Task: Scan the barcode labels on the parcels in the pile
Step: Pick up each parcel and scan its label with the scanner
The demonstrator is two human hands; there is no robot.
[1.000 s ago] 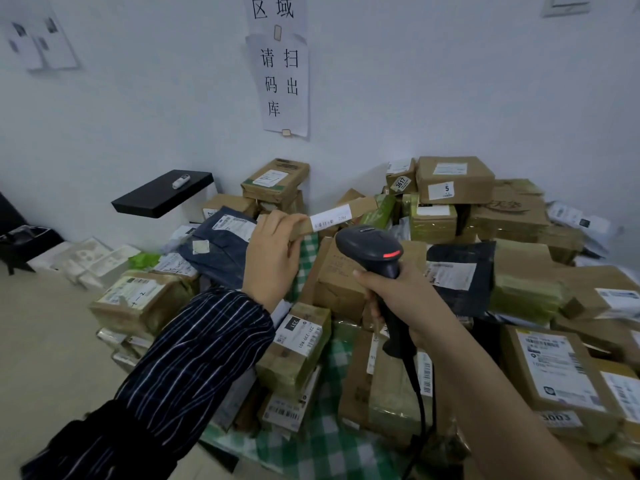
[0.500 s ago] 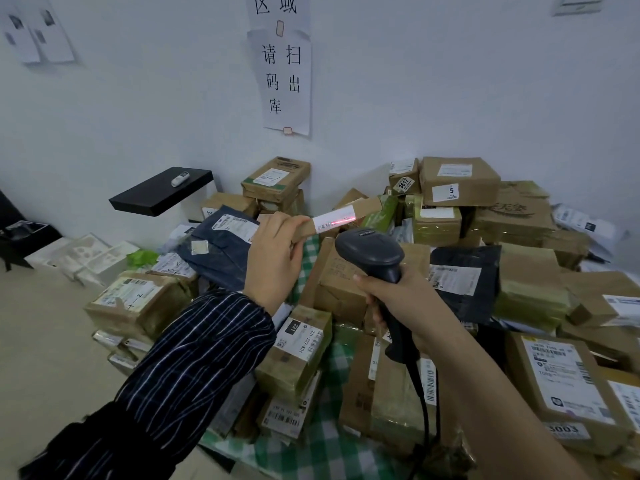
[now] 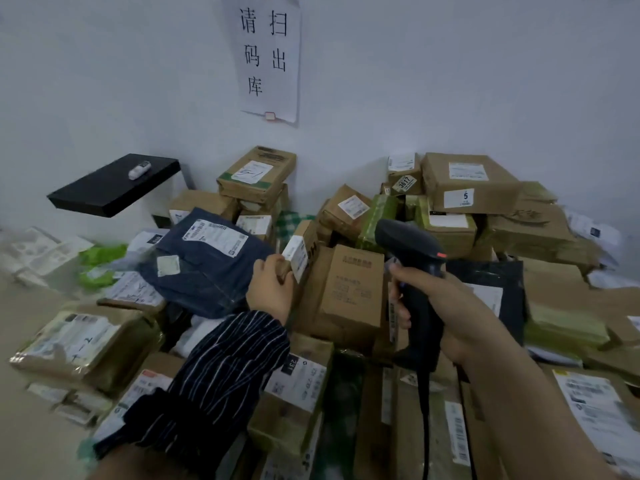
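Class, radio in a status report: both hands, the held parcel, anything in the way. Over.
Left hand grips small parcel, white label showing. Right hand grips scanner, no beam on label. Nothing between them.

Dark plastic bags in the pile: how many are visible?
2. A navy bag lies left of the left hand; a black bag lies behind the right hand. More may be hidden.

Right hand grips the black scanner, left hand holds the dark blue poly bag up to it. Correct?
Not quite. In the head view the left hand holds a small cardboard box with a white label, not the dark blue poly bag, which lies in the pile beside that hand. The rest stands: the right hand grips the black scanner.
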